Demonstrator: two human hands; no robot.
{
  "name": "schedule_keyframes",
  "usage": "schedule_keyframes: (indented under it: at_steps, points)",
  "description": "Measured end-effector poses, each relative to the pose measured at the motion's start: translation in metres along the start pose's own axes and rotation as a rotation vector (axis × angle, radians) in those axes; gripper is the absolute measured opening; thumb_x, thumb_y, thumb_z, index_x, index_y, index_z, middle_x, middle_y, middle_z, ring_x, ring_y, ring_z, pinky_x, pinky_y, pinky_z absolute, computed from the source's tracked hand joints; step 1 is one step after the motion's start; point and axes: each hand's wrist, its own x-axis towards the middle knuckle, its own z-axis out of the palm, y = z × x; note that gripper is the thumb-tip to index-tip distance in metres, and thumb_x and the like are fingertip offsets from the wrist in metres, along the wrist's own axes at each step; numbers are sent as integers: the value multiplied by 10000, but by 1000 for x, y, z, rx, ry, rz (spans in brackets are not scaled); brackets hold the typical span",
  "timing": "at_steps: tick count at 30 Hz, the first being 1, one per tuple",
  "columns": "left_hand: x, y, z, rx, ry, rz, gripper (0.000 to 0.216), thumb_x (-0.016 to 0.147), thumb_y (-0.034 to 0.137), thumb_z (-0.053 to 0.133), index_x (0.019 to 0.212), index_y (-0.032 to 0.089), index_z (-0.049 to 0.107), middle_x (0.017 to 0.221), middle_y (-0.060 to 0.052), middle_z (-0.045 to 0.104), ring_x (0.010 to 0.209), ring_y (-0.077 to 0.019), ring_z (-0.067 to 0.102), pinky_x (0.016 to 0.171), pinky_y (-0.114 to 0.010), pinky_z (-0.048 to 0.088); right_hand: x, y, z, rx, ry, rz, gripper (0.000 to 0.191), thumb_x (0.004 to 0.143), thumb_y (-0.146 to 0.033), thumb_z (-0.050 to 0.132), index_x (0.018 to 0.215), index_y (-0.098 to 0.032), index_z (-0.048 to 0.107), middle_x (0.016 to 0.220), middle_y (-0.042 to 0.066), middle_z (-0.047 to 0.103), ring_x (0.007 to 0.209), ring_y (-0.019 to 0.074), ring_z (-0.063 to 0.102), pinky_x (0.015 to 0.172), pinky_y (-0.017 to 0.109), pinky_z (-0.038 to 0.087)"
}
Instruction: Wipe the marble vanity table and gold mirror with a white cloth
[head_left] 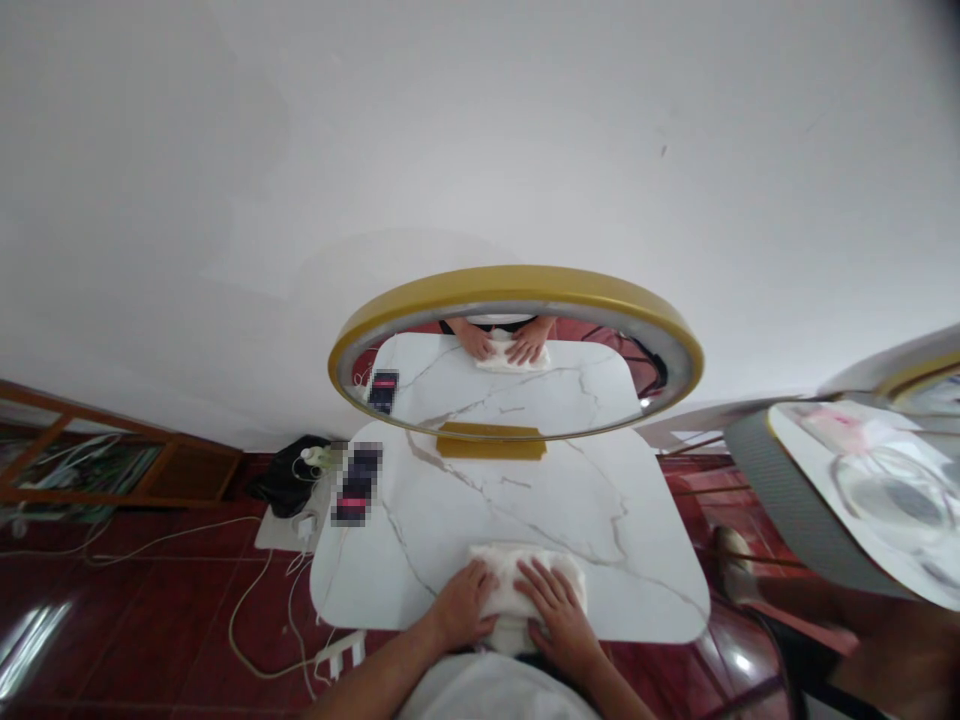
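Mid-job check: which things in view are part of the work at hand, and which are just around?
In use:
- cloth, with the left hand at one end and the right hand spread on it
- table, under the cloth

Apparently just around:
- mirror, untouched
- pixelated item on the table
- black bag
- power strip

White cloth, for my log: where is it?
In the head view's lower centre, the white cloth lies on the marbled table, under the left hand and right hand.
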Motion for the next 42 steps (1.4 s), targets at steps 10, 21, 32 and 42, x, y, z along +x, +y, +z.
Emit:
schedule_keyframes:
  at_steps: [10, 21, 32, 42]
  points:
    - [70, -5, -42, 168, 115, -115, 425, 829, 364, 537, 1224, 231, 452, 1151, -77, 502, 1064, -234, 477, 918, -370, 405, 58, 30, -47, -93, 167, 69, 572, 760, -192, 423, 1320, -308, 404, 1490, -58, 196, 1376, 187, 111, 1106, 435, 137]
    - [118, 11, -77, 197, 260, -270, 356, 847, 293, 483, 1197, 226, 465, 1061, -69, 478, 1006, -228, 451, 875, -362, 397, 104, 40, -85, -99, 285, 168, 564, 702, -91, 392, 1234, -259, 476, 1473, -31, 262, 1378, 178, 91, 1109, 436, 98]
    - [60, 49, -8, -35, -41, -77, 502, 736, 366, 592, 1199, 241, 444, 1181, -69, 472, 1073, -236, 450, 960, -363, 366, -24, 37, -13, -91, 219, 141, 618, 749, -171, 406, 1356, -280, 369, 1489, -49, 198, 1379, 212, 94, 1110, 469, 115]
    - [54, 60, 0, -111, -101, 3, 531, 692, 395, 640, 1171, 249, 464, 1203, -59, 476, 1102, -242, 446, 984, -357, 351, -55, 40, 17, -108, 216, 222, 597, 750, -225, 437, 1341, -298, 402, 1479, -44, 231, 1374, 243, 117, 1097, 482, 145]
